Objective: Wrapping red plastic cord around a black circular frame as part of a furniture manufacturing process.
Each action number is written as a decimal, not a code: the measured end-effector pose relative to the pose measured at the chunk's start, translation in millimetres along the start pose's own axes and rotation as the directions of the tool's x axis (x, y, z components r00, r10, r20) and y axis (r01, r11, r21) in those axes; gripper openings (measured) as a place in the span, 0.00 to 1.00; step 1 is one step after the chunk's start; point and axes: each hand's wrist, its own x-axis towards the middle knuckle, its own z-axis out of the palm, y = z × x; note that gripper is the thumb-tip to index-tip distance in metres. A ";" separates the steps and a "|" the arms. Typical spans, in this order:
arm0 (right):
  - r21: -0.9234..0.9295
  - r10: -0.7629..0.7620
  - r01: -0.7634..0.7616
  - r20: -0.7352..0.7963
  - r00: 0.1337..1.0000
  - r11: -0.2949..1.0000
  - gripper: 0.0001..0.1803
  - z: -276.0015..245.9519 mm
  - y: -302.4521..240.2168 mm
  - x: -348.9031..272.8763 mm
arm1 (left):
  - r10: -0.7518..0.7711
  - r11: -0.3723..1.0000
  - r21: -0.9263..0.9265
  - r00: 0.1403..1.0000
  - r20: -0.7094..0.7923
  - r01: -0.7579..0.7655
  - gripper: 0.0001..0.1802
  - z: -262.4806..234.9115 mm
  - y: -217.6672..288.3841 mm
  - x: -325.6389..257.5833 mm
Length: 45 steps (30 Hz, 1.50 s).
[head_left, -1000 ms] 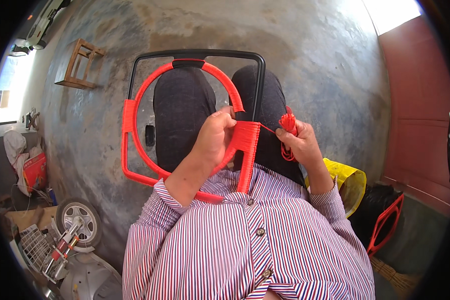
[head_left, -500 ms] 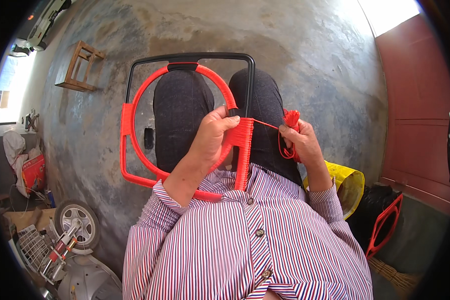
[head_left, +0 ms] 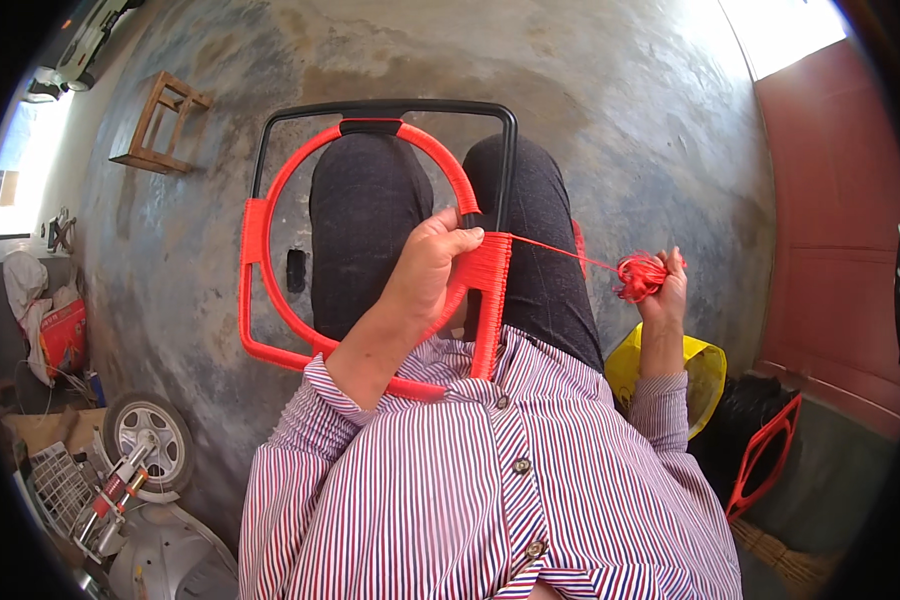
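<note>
Across my thighs rests a black frame (head_left: pixel 513 160) with a round ring inside it, most of it wrapped in red cord (head_left: pixel 492 290). My left hand (head_left: pixel 432 265) is closed on the frame's right side, where ring and outer bar meet; the thumb presses on the wound cord. The frame's top and upper sides are bare black. Out to the right, my right hand (head_left: pixel 662 290) is closed on a bundle of red cord (head_left: pixel 640 276). A strand runs taut from the bundle to the wrapped bar near my left thumb.
A wooden stool (head_left: pixel 162 125) stands on the concrete floor at far left. Lower left are a wheel (head_left: pixel 150 446) and grey scooter parts. By my right side are a yellow bag (head_left: pixel 708 385), a black bag and another red frame (head_left: pixel 767 460). A red door (head_left: pixel 830 230) is at right.
My right hand has moved outward to the right with the cord bundle, and the strand between it and the frame is longer. My left hand keeps its hold on the frame.
</note>
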 end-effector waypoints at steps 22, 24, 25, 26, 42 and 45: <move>-0.102 -0.108 0.126 0.167 0.980 0.987 0.09 68.0 -0.4 -17.5 | 0.035 0.998 0.060 0.995 -0.092 -0.030 0.14 -0.2 -4.6 1.5; -0.318 -0.071 0.219 0.419 0.905 0.923 0.13 110.0 7.4 -42.5 | 0.133 0.986 0.124 0.977 -0.166 -0.113 0.16 2.9 -3.7 -0.3; -0.466 -0.005 0.326 0.567 0.824 0.822 0.14 126.8 11.4 -52.1 | 0.187 0.974 0.162 0.962 -0.199 -0.156 0.18 4.6 -3.1 -1.1; -0.577 -0.002 0.542 0.684 0.730 0.611 0.12 143.5 19.3 -61.6 | 0.272 0.945 0.237 0.943 -0.189 -0.226 0.21 3.1 -3.7 -1.7; -0.642 -0.009 0.759 0.763 0.646 0.113 0.11 168.0 59.3 -90.0 | 0.267 0.956 0.190 0.928 -0.260 -0.222 0.11 -3.1 -11.1 0.8; -0.652 0.161 0.753 0.755 0.636 0.083 0.07 149.4 67.0 -87.5 | 0.240 0.961 0.199 0.935 -0.262 -0.191 0.16 0.4 -11.4 1.2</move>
